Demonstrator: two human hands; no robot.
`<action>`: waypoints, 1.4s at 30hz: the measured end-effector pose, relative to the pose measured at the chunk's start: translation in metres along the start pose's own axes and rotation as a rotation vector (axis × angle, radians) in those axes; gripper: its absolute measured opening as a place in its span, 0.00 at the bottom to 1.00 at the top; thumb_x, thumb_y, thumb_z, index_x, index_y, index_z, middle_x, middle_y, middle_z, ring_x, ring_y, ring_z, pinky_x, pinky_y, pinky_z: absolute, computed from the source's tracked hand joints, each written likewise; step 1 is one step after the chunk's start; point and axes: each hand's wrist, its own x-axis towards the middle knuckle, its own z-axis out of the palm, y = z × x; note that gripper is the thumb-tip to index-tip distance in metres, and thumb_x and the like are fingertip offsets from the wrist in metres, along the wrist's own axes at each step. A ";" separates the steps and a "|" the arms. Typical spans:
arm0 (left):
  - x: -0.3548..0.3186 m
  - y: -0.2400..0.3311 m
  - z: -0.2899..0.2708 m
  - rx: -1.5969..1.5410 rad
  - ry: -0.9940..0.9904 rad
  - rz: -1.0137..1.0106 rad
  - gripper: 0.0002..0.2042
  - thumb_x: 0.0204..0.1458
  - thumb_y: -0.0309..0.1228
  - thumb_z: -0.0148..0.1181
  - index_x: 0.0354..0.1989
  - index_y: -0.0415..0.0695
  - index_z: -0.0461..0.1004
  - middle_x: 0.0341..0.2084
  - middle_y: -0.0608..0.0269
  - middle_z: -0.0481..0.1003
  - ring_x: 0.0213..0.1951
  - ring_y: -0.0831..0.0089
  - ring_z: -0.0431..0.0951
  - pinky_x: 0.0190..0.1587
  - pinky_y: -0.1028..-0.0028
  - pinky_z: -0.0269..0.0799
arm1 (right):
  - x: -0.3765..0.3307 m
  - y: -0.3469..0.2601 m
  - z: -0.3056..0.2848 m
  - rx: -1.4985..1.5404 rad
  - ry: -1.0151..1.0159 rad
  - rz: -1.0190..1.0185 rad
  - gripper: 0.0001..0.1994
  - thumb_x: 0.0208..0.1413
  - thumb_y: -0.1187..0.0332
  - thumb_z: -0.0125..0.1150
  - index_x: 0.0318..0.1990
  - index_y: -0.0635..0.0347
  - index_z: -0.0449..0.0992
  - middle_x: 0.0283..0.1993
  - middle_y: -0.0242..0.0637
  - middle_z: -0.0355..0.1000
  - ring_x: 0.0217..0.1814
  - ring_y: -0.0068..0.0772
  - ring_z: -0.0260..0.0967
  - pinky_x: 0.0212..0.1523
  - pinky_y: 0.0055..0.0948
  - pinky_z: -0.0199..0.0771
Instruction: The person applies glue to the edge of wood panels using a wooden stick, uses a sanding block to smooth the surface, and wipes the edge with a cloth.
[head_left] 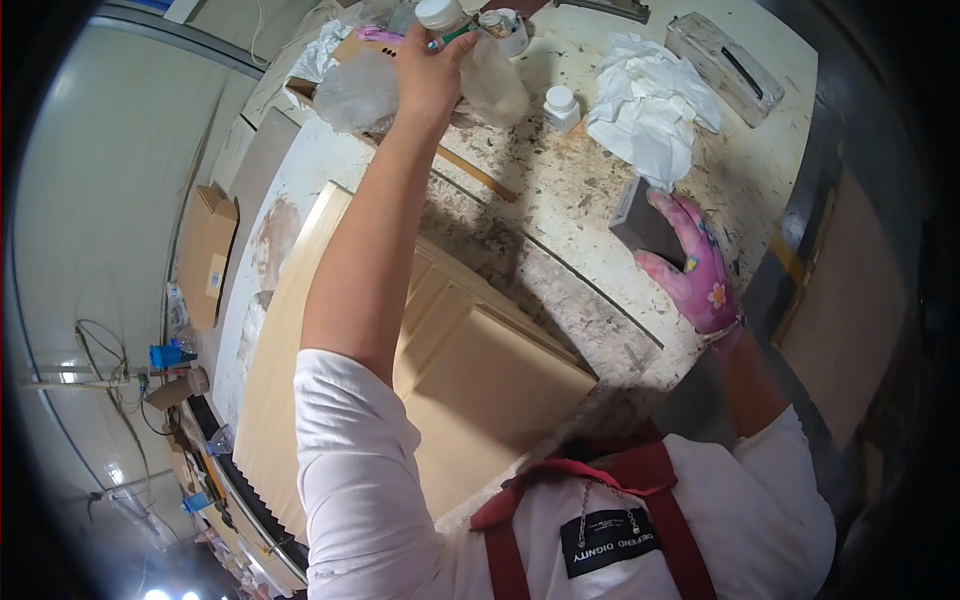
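Observation:
At the far side of the worktable, my bare left hand (430,75) is closed around a bottle (441,14) with a white cap and a bit of green below it. My palm and wrist hide most of its body. My right hand (697,270), in a pink flowered glove, grips a dark grey block (643,222), which looks like a sanding block, just above the table. Under my left arm lies a stack of pale wooden panels (490,390) with raised, bevelled faces.
Crumpled white plastic (650,105) lies beyond my right hand, with a small white bottle (562,108) beside it. A dusty box-like block (725,68) sits at the far right. Clear plastic bags (355,90) flank my left hand. The worktable (560,230) is stained and flaked.

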 end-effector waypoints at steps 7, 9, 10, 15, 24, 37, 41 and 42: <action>0.005 -0.027 -0.017 0.099 0.128 -0.041 0.23 0.48 0.33 0.63 0.51 0.41 0.64 0.46 0.49 0.72 0.46 0.60 0.74 0.46 0.64 0.69 | 0.018 0.006 0.011 -0.822 -0.132 -0.253 0.32 0.47 0.44 0.57 0.58 0.48 0.66 0.62 0.46 0.58 0.61 0.47 0.57 0.63 0.40 0.48; -0.007 -0.010 -0.027 0.211 0.057 -0.101 0.28 0.49 0.34 0.62 0.57 0.40 0.59 0.52 0.49 0.68 0.51 0.61 0.70 0.49 0.64 0.67 | 0.019 -0.001 0.003 -0.886 -0.198 -0.219 0.32 0.45 0.44 0.59 0.57 0.50 0.68 0.62 0.45 0.58 0.62 0.47 0.55 0.63 0.41 0.49; -0.018 0.001 -0.035 0.300 0.056 -0.098 0.31 0.50 0.35 0.61 0.61 0.38 0.54 0.55 0.52 0.64 0.53 0.64 0.67 0.50 0.67 0.65 | 0.024 -0.005 -0.002 -0.753 -0.087 -0.350 0.32 0.44 0.45 0.61 0.55 0.54 0.69 0.61 0.45 0.59 0.60 0.47 0.57 0.62 0.41 0.53; -0.084 0.080 -0.099 0.198 -0.039 -0.142 0.23 0.56 0.37 0.54 0.58 0.42 0.61 0.52 0.58 0.69 0.51 0.73 0.69 0.51 0.73 0.64 | 0.114 -0.013 -0.001 -0.507 0.097 -0.453 0.35 0.48 0.45 0.57 0.63 0.47 0.57 0.64 0.48 0.56 0.52 0.49 0.69 0.49 0.42 0.70; -0.271 0.146 -0.144 0.348 0.249 -0.418 0.12 0.56 0.25 0.52 0.48 0.36 0.69 0.37 0.61 0.75 0.41 0.76 0.73 0.48 0.77 0.66 | 0.217 0.015 0.058 -0.683 -0.309 -0.094 0.22 0.53 0.57 0.55 0.55 0.50 0.63 0.50 0.50 0.67 0.45 0.51 0.69 0.43 0.42 0.69; -0.283 0.134 -0.004 0.164 -0.086 -0.268 0.46 0.38 0.26 0.68 0.65 0.44 0.45 0.52 0.43 0.65 0.51 0.51 0.69 0.49 0.66 0.69 | 0.013 -0.142 0.037 -0.217 -0.479 -0.764 0.25 0.50 0.59 0.62 0.53 0.60 0.65 0.44 0.49 0.70 0.41 0.47 0.72 0.41 0.36 0.73; -0.302 0.125 0.007 0.155 -0.028 -0.193 0.44 0.40 0.25 0.68 0.65 0.45 0.46 0.46 0.47 0.70 0.45 0.60 0.74 0.46 0.67 0.70 | -0.011 -0.138 0.022 -0.218 -0.395 -0.665 0.27 0.49 0.56 0.61 0.54 0.60 0.65 0.43 0.50 0.70 0.40 0.51 0.71 0.39 0.38 0.73; -0.311 0.125 0.008 0.156 -0.047 -0.142 0.44 0.40 0.25 0.68 0.65 0.45 0.46 0.46 0.47 0.70 0.45 0.60 0.74 0.46 0.67 0.70 | -0.013 -0.135 0.018 -0.301 -0.483 -0.616 0.27 0.49 0.55 0.61 0.54 0.60 0.65 0.42 0.49 0.70 0.39 0.50 0.71 0.37 0.39 0.72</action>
